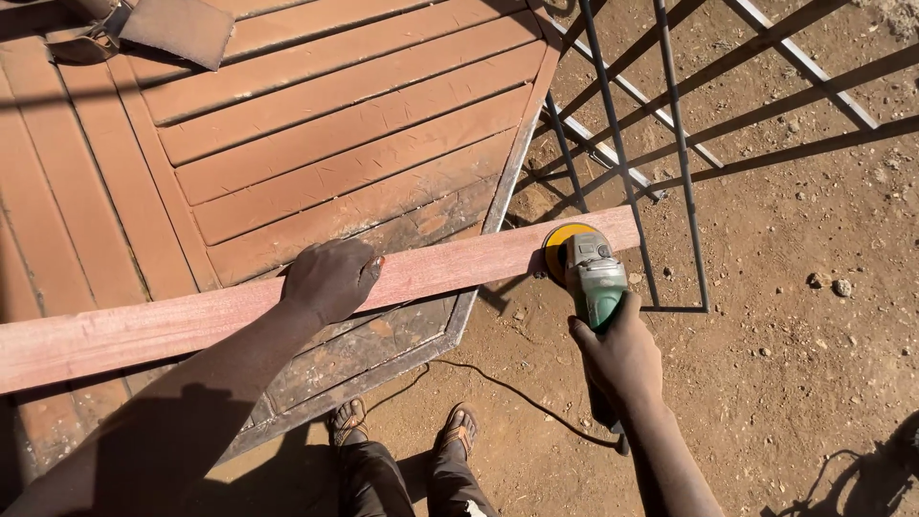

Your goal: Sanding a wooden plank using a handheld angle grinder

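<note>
Risk: plank (287, 299) overhangs door (316, 144) unclamped, pinned only by flat, open left hand (330, 278); disc bite could kick it. Cord (507, 393) trails by sandalled feet. Right hand (620, 354) wraps green grinder (592, 273), centre-right. Plank: long, pinkish, smooth, running lower left to centre.

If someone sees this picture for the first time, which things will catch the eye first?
First, the long reddish plank crossing the frame, pressed down by the left hand on the metal door panel. Next, the green angle grinder in the right hand, its yellow disc at the plank's right end, over bare dirt ground.
</note>
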